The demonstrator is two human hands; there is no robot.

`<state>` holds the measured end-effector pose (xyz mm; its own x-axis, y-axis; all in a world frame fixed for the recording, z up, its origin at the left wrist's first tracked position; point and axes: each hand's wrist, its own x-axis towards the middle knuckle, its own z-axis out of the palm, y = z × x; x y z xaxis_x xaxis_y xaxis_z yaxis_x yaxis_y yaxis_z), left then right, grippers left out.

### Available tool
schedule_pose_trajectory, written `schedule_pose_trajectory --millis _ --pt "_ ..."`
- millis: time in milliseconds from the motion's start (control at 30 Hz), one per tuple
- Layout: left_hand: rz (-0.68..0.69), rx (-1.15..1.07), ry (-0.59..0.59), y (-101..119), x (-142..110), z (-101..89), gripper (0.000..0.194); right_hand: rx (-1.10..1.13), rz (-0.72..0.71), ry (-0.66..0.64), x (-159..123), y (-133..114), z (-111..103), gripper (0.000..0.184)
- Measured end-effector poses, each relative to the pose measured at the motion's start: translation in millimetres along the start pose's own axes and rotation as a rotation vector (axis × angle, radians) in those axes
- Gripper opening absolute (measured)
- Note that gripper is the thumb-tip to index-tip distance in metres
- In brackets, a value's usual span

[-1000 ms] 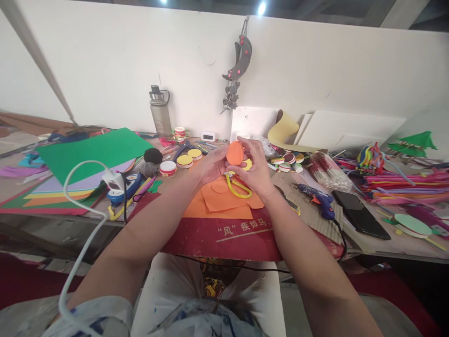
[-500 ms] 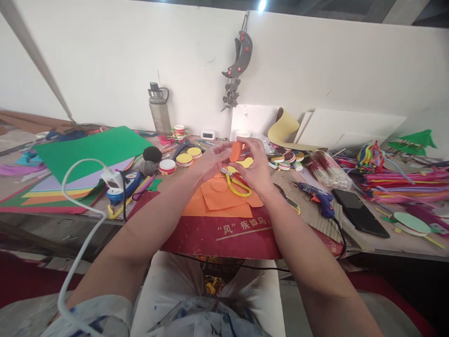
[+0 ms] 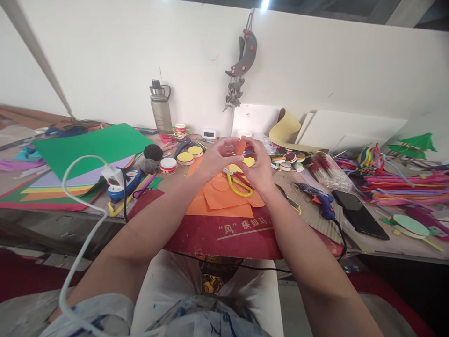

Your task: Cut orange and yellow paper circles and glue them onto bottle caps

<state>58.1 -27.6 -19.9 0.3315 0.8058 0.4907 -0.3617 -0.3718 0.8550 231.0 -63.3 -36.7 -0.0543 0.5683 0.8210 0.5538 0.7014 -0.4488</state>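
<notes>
My left hand (image 3: 220, 158) and my right hand (image 3: 259, 164) are raised over the middle of the table, fingers curled around a small orange piece (image 3: 240, 148). It looks like a thin disc seen tilted; the fingers hide part of its edge. Below the hands lie orange sheets (image 3: 228, 201), one with a round outline in it. Yellow-handled scissors (image 3: 242, 189) rest on those sheets, close under my right wrist. Yellow discs (image 3: 235, 167) show just behind the fingers.
To the left stand small yellow-topped drums (image 3: 185, 158), a white-topped one (image 3: 168, 164), coloured sheets (image 3: 94, 145) and a white charger (image 3: 114, 177). A glue gun (image 3: 321, 199), a phone (image 3: 361, 214) and pipe cleaners (image 3: 407, 185) lie right. A bottle (image 3: 160, 110) stands at the back.
The orange piece has turned between my fingers and shows a narrower, more upright shape. My hands have come closer together around it. The view has shifted slightly.
</notes>
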Motion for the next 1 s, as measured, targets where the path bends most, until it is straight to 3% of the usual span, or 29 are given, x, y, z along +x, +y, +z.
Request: schedule_pose_trajectory --millis 133,233,300,367,433,500,600,700,833,1000 --pt "-0.014 0.036 -0.009 -2.5 1.8 -1.8 0.074 0.115 0.018 0.021 -1.6 5.5 5.1 0.058" --pt "-0.019 0.033 -0.009 0.0 2.1 -2.7 0.068 0.151 0.057 0.006 -1.6 9.5 5.2 0.074" --pt "-0.019 0.004 0.038 2.8 3.6 -4.2 0.064 0.148 0.089 -0.01 -1.3 11.8 3.4 0.083" --pt "-0.046 -0.042 0.134 5.2 6.9 -7.6 0.058 0.115 0.138 -0.055 -1.2 13.0 1.9 0.073" --pt "-0.084 -0.095 0.234 6.6 10.9 -12.8 0.049 0.062 0.191 -0.169 -2.3 11.2 2.7 0.052" --pt "-0.122 -0.133 0.305 6.7 14.6 -18.6 0.048 -0.034 0.228 -0.368 -4.9 5.1 5.9 0.036" --pt "-0.165 -0.151 0.344 5.8 18.0 -24.4 0.054 -0.285 0.251 -0.713 -10.1 -9.4 13.1 0.045" --pt "-0.166 -0.168 0.341 6.0 18.0 -23.3 0.046 -0.474 0.259 -0.906 -13.5 -22.1 18.1 0.059" --pt "-0.182 -0.179 0.325 9.8 14.5 -15.8 0.03 -0.498 0.281 -0.91 -14.3 -27.0 19.9 0.057" --pt "-0.164 -0.197 0.312 15.1 14.6 -17.3 0.029 -0.385 0.3 -0.771 -15.0 -18.2 20.6 0.07"
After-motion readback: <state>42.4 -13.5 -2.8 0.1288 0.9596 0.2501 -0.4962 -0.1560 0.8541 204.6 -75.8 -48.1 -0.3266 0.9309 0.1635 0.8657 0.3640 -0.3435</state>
